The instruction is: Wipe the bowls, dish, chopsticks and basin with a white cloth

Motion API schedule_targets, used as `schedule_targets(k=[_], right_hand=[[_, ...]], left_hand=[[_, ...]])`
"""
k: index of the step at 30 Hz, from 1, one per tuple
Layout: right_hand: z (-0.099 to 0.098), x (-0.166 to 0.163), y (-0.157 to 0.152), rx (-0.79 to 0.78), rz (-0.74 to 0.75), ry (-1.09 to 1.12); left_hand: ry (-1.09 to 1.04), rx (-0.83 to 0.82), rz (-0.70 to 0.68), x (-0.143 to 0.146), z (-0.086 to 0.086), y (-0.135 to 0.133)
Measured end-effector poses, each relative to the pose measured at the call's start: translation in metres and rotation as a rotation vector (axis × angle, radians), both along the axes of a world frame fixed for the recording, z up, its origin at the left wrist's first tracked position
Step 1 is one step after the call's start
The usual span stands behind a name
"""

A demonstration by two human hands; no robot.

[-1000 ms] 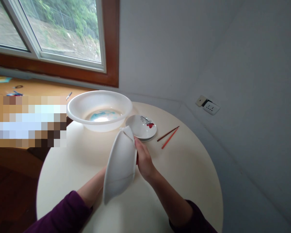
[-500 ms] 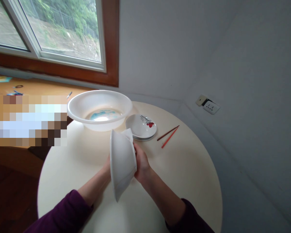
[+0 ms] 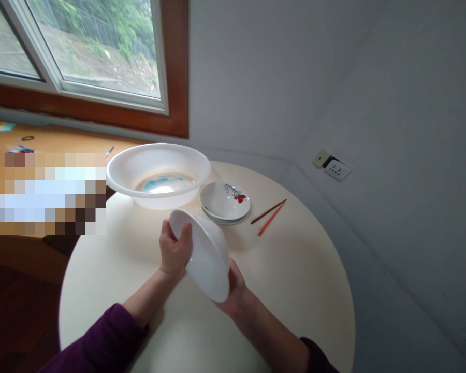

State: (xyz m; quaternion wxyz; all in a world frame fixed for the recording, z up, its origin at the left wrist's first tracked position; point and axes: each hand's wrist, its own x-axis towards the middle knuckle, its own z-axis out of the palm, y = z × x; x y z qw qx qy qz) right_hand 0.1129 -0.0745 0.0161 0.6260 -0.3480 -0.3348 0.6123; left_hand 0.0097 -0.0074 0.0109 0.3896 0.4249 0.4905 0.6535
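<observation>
A white bowl (image 3: 207, 254) is held tilted above the round table, its inside turned toward my left. My left hand (image 3: 174, 249) grips its upper left rim, the thumb pressing on the inside and the fingers behind. Around the lower right outside is my right hand (image 3: 235, 290); the bowl hides most of its fingers. Just beyond the bowl lie stacked white dishes (image 3: 219, 203), the top one with a red flower. To their right are two reddish chopsticks (image 3: 270, 220), one darker, meeting at their far ends.
A large whitish plastic basin (image 3: 120, 182) stands at the back left of the round table (image 3: 295, 300), with a blue pattern at its bottom. A wooden desk (image 3: 70, 139) adjoins on the left, partly blurred out. A wall socket (image 3: 337, 169) is on the right.
The bowl has turned so that more of its inside shows. My left hand has come into view on its upper rim, and my right hand has shifted lower and nearer.
</observation>
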Motion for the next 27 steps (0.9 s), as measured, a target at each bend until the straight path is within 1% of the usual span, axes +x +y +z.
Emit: schedule_targets(k=[1,3,5,8,12,15,17,20,23,25,27], right_hand=[[-0.001,0.003,-0.004,-0.046,0.058,0.064],[-0.001,0.008,-0.01,-0.135,0.139,0.184],[0.0,0.011,-0.015,-0.176,0.133,0.221],[0.006,0.012,-0.024,-0.195,0.071,0.193],[0.015,0.012,-0.04,-0.171,-0.119,0.083],[0.015,0.012,-0.048,-0.102,-0.24,-0.09],[0.013,0.012,-0.05,-0.001,-0.295,-0.241],[0.012,0.009,-0.045,0.181,-0.339,-0.471],[0.017,0.006,-0.035,0.318,-0.358,-0.612],[0.023,0.005,-0.028,0.342,-0.346,-0.64],[0.028,0.005,-0.021,0.323,-0.327,-0.65]], left_hand=[[0.078,0.036,0.043,0.0,0.001,-0.001],[0.166,0.048,0.046,0.001,0.002,-0.001],[0.216,0.051,0.056,0.0,0.001,0.0],[0.284,0.063,0.113,-0.003,-0.004,0.004],[0.375,0.081,0.178,-0.007,-0.01,0.01],[0.353,0.089,0.167,-0.007,-0.012,0.012],[0.302,0.083,0.135,-0.005,-0.011,0.012],[0.195,0.039,0.023,-0.001,-0.01,0.01],[0.1,-0.01,-0.093,0.002,-0.009,0.008],[0.066,-0.024,-0.132,0.001,-0.009,0.008],[0.04,-0.032,-0.162,0.001,-0.011,0.009]])
